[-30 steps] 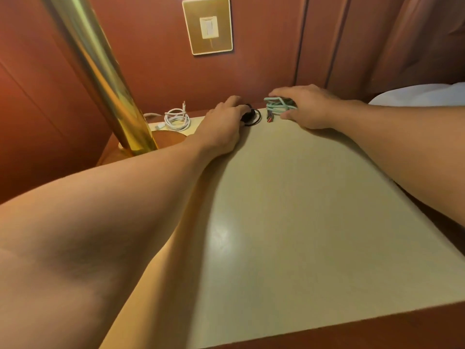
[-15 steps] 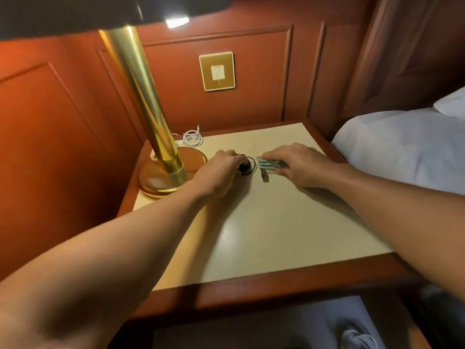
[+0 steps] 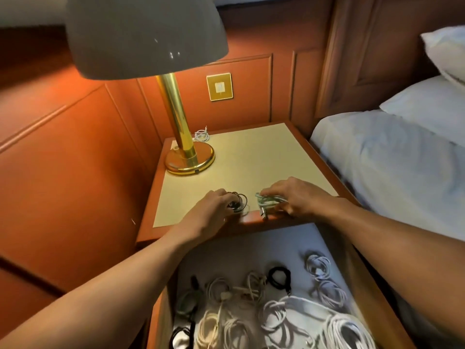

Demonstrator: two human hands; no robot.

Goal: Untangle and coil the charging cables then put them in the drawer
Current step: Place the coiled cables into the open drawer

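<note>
Black coil [image 3: 239,201], tightly looped, is gripped by my left hand [image 3: 214,207]. My right hand [image 3: 294,197] pinches the teal coil [image 3: 268,201], its plug poking out. Both have slid from mid-table [image 3: 251,157] to its front edge, above the open drawer [image 3: 251,248].

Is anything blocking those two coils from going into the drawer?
Nothing visible. The black coil and green coil lie at the front edge of the table; the drawer right below stands open.
</note>
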